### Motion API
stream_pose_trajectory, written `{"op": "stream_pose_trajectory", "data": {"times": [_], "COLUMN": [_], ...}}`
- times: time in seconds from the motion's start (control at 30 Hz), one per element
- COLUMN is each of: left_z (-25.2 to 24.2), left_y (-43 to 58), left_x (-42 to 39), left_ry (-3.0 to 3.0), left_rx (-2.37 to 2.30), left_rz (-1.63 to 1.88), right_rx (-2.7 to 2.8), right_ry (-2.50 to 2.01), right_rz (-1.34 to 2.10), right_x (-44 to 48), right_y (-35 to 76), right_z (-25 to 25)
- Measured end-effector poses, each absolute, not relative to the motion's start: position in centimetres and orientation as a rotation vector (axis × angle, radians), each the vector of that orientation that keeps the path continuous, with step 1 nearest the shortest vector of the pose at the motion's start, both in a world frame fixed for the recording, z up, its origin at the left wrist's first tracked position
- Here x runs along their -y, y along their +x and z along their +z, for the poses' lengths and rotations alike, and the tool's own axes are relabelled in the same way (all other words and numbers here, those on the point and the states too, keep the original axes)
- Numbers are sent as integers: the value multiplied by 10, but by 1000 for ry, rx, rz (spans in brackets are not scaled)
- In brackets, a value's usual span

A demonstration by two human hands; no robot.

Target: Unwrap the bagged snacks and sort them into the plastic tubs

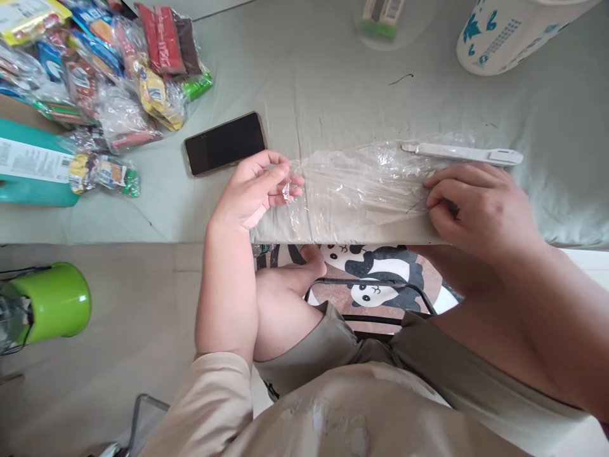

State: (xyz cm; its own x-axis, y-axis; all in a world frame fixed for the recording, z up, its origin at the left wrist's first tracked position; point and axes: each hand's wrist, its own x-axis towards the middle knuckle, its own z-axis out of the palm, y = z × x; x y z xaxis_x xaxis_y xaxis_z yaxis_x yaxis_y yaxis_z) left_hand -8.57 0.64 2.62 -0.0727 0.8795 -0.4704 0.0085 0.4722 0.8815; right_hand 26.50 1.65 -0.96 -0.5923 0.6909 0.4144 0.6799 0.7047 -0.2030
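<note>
A clear, crinkled plastic bag lies stretched along the near edge of the cloth-covered table. My left hand pinches its left end between thumb and fingertips, the other fingers loosely curled. At the opposite end, my right hand rests low over the table, fingers bent and closed on the plastic; its exact grip is partly hidden. Just beyond the right hand's knuckles, a white utility knife lies across the far edge of the bag. A dark-screened phone is on the table close behind my left hand.
Wrapped snacks in clear bags are heaped at the far left, beside a teal box. A white patterned tub and a transparent container stand at the back. A green bucket is on the floor at left.
</note>
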Motion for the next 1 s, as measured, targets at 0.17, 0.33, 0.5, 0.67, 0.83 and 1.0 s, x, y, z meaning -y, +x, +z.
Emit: {"op": "stream_pose_trajectory", "data": {"times": [0.17, 0.33, 0.5, 0.67, 0.83, 1.0], "left_z": [24, 24, 26, 24, 17, 15], "left_y": [-90, -91, -93, -94, -95, -93], "left_x": [-6, -6, -5, -5, -6, -6], "left_ry": [815, 848, 891, 922, 1021, 1083], "left_rx": [-1462, -1491, -1478, -1513, -1618, -1645], "left_rz": [825, 869, 847, 907, 964, 944], "right_rx": [2441, 2441, 2444, 2441, 2440, 2439], "right_ry": [-1033, -1050, -1032, -1050, -1048, -1047], "right_rz": [27, 30, 30, 33, 9, 7], "right_x": [-17, -17, -17, -17, -16, -17], "right_y": [265, 265, 265, 265, 265, 265], "right_z": [-10, -9, -9, -10, -10, -10]}}
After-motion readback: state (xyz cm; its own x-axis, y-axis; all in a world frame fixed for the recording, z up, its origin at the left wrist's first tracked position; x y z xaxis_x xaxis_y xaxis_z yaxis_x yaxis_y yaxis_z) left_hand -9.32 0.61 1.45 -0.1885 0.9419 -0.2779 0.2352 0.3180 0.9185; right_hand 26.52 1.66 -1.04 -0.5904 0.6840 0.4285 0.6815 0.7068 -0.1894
